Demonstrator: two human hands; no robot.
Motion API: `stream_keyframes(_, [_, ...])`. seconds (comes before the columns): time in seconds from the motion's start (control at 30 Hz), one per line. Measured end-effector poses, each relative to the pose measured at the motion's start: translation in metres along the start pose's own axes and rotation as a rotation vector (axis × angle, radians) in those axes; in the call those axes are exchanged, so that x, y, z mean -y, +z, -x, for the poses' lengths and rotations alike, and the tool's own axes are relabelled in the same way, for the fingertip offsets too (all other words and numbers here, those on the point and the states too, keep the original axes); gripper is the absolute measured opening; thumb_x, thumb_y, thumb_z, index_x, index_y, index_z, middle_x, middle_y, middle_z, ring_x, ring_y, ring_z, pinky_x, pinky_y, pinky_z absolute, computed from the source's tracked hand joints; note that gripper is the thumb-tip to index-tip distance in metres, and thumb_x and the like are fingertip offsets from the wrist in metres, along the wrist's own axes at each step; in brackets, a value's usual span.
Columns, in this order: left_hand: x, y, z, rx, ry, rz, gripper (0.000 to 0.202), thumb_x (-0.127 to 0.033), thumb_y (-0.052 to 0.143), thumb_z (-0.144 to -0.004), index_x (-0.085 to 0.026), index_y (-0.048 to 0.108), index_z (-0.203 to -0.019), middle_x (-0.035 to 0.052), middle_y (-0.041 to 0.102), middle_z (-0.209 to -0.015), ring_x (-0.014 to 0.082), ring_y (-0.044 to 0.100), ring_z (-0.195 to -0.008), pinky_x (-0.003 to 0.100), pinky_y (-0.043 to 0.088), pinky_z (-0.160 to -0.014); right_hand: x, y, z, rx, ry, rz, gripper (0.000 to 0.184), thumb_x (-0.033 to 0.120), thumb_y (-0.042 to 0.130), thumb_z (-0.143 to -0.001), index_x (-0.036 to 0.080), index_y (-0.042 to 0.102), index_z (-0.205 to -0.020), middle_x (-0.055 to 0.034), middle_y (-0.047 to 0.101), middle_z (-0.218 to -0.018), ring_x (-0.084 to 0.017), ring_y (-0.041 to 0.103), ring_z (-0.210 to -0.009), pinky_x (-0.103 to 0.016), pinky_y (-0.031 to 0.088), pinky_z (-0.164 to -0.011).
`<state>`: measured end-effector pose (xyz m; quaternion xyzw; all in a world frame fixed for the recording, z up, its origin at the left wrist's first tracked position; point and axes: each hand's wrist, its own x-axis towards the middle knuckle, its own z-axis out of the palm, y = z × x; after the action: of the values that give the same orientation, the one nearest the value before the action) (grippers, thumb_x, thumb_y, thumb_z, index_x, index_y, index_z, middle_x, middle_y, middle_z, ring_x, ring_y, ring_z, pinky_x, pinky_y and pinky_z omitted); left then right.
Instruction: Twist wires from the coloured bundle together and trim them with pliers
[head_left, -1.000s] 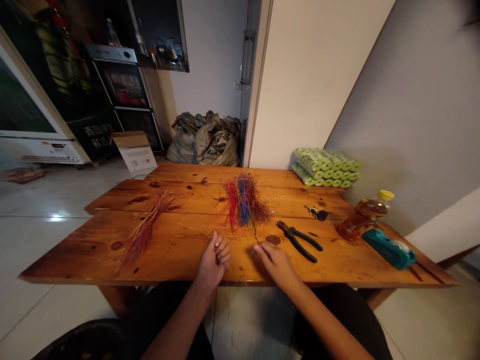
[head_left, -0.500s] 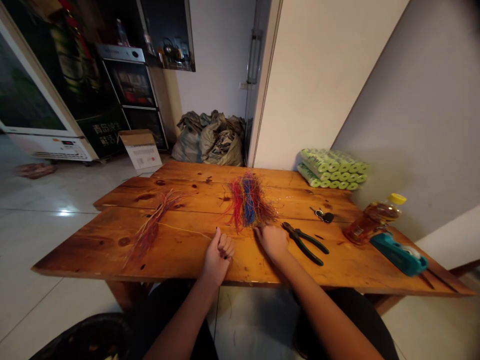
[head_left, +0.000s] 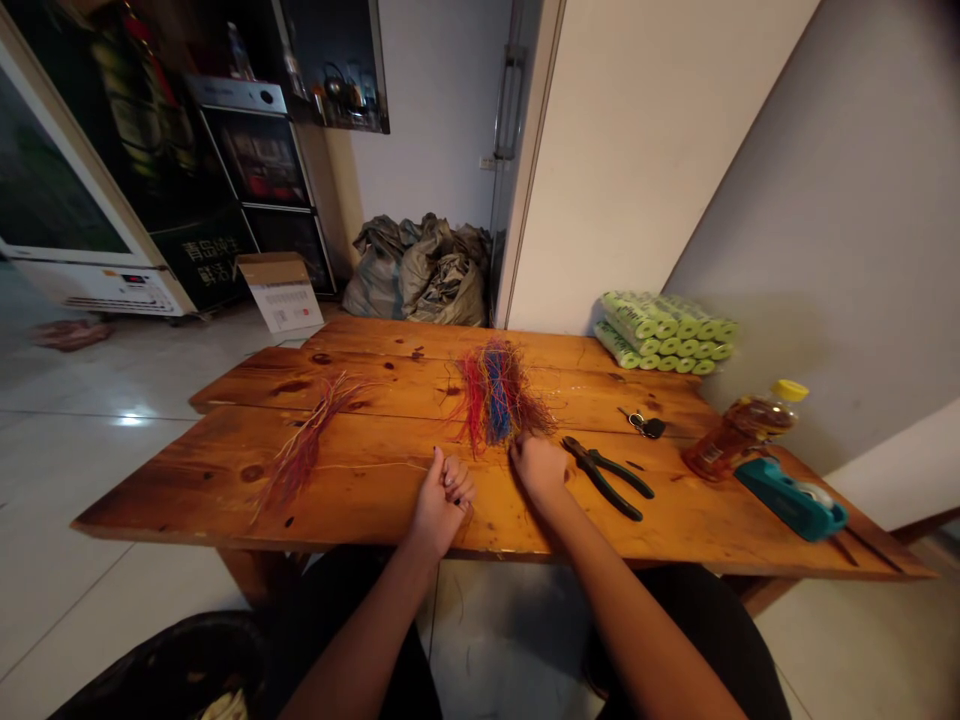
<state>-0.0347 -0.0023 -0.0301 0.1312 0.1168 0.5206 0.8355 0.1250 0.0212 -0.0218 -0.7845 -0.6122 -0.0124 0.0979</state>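
Closed in a loose fist, my left hand [head_left: 444, 495] is just above the near edge of the table with a thin yellow wire [head_left: 375, 466] in it, which trails out to the left. My right hand [head_left: 540, 466] is closed at the near right edge of a bundle of thin wires [head_left: 495, 395], coloured red, blue and brownish. Its fingertips are partly hidden, so what they pinch cannot be made out. A smaller bunch of red and yellow wires [head_left: 307, 440] lies on the left of the table. Green-handled cutting pliers [head_left: 611, 478] rest just right of my right hand.
On the wooden table [head_left: 187, 470] are keys [head_left: 646, 426], a tea bottle [head_left: 739, 435], a teal tape dispenser [head_left: 791, 500] and stacked green-wrapped rolls [head_left: 664, 330]. Grey sacks [head_left: 424, 270] stand beyond the table. A black bin [head_left: 165, 670] is at lower left.
The yellow wire now runs straighter, and its left part lies nearer to me. My right hand has shifted slightly at the bundle's edge. The whole view has moved a little.
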Motion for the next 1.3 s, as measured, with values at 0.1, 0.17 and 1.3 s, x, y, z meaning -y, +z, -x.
stream_keyframes(0.1, [0.001,-0.001,-0.001,-0.012,-0.013,-0.025,0.051,-0.04,0.031,-0.092,-0.016,0.033,-0.046,-0.0064,0.021,-0.042,0.0055,0.018,-0.036,0.021,0.018,-0.038,0.001,-0.005,-0.002,-0.005,0.006,-0.036,0.027,0.026,0.041,-0.084,0.012,0.064,-0.087,-0.0173,0.066,-0.087,-0.026,0.065,-0.077,-0.034,0.043,-0.063])
stream_keyframes(0.17, [0.002,-0.001,-0.002,-0.025,-0.02,-0.045,0.05,-0.04,0.033,-0.091,-0.016,0.034,-0.047,-0.0067,0.021,-0.043,0.0053,0.018,-0.036,0.02,0.019,-0.038,-0.001,-0.011,-0.001,-0.017,-0.006,-0.077,0.025,0.024,0.042,-0.083,0.013,0.064,-0.087,-0.0175,0.066,-0.089,-0.026,0.064,-0.076,-0.033,0.043,-0.062])
stream_keyframes(1.3, [0.011,0.008,0.011,0.14,-0.168,0.008,0.035,-0.028,0.041,-0.089,-0.014,0.041,-0.056,-0.0045,0.026,-0.057,0.0071,0.028,-0.048,0.019,0.03,-0.048,-0.005,-0.031,0.111,-0.002,-0.451,-0.516,0.021,0.028,0.037,-0.089,0.019,0.052,-0.077,-0.0026,0.055,-0.071,-0.015,0.053,-0.064,-0.025,0.038,-0.06])
